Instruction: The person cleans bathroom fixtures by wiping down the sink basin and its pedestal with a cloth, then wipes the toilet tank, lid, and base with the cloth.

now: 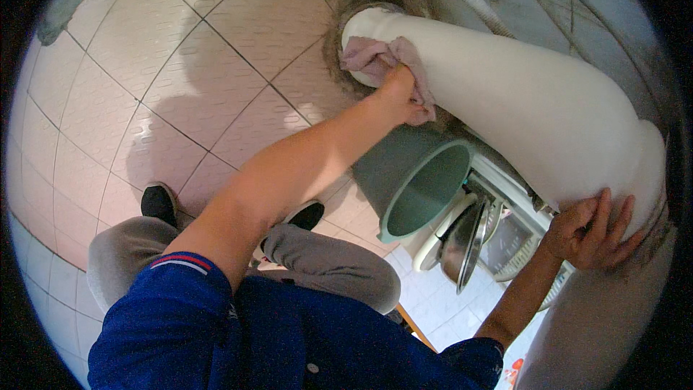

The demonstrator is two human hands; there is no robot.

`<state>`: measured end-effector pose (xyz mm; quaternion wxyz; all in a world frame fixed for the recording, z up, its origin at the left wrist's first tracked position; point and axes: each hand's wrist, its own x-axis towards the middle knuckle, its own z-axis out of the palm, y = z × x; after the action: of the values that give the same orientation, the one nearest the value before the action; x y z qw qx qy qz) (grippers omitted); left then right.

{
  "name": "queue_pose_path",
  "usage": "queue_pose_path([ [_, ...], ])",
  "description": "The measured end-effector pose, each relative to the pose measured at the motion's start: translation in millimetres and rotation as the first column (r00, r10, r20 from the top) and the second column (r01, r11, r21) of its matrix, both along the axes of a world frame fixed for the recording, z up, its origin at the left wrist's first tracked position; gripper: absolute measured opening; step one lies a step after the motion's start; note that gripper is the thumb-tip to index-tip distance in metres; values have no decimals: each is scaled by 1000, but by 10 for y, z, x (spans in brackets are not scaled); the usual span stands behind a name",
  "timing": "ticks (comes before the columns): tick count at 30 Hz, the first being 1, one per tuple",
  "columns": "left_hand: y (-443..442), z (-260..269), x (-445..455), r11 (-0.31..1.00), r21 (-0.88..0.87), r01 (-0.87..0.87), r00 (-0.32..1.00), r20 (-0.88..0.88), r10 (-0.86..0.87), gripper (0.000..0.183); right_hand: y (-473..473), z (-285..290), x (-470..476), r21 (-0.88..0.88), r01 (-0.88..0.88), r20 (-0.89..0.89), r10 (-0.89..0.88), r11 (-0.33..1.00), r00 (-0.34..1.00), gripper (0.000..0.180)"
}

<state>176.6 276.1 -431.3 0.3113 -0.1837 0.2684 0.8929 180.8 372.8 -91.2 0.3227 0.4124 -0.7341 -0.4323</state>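
Observation:
A white pedestal column (503, 76) runs from the tiled floor up to what looks like the underside of a washbasin (590, 325). Near the column's foot, my left hand (399, 89) grips a crumpled pinkish cloth (373, 57) and presses it against the white surface. Part of the cloth hangs below my fingers. My right hand (598, 233) rests at the column's upper end, its fingers spread and nothing held in them. Dark grime shows along the seam beside those fingers and around the foot.
A grey-green bucket (373, 173) stands below my left forearm. Beside it are a metal basin (460, 244) and a light plastic basin (433, 249). A ribbed hose (476, 2) runs behind the column. My shoes (306, 215) are on the floor tiles (227, 81).

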Motion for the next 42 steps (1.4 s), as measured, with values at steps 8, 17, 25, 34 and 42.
queue_pose_path([
  [8,75,-712,-237,899,375,-227,809,586,-40,60,-8,-9,2,6,49,-24,-48,999,999,17],
  [17,-161,-162,-272,996,72,54,962,262,-71,49,96,-109,-29,25,30,-2,-30,999,1000,15],
  [25,43,482,-108,763,-572,-302,758,-629,-171,58,220,90,110,2,93,-25,-93,996,995,16],
  [34,-116,444,204,970,242,-7,996,84,-13,26,152,-36,-4,-173,116,-15,-120,978,993,16],
  [42,-817,1331,420,933,308,186,898,-438,-34,27,-414,-700,420,-694,151,205,-8,704,979,28],
])
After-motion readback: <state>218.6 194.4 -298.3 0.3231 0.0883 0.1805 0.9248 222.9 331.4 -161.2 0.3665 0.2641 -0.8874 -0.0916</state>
